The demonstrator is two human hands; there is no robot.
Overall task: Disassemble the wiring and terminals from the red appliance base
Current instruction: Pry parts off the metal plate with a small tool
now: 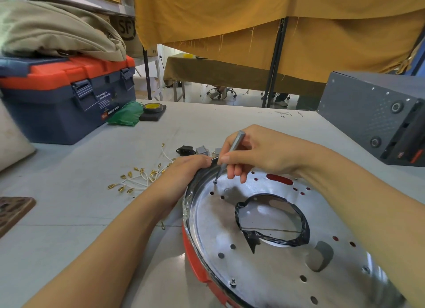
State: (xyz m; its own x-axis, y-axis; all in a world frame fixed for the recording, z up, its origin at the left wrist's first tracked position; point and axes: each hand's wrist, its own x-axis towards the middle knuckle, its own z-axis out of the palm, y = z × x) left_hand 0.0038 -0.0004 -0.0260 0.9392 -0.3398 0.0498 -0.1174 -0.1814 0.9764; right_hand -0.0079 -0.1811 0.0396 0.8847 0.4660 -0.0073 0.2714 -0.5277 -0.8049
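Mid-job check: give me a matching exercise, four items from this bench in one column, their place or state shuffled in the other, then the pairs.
Items:
1. screwdriver
2. wires
3. toolbox
4. tape roll

Place or state:
A. lying loose on the table, left of the base
B. far left, with folded cloth on its lid
C. held in the right hand, tip down on a screw in the base's metal plate
D. on a dark pad beside a green bag

Pairs: 1-C, 2-A, 3-B, 4-D
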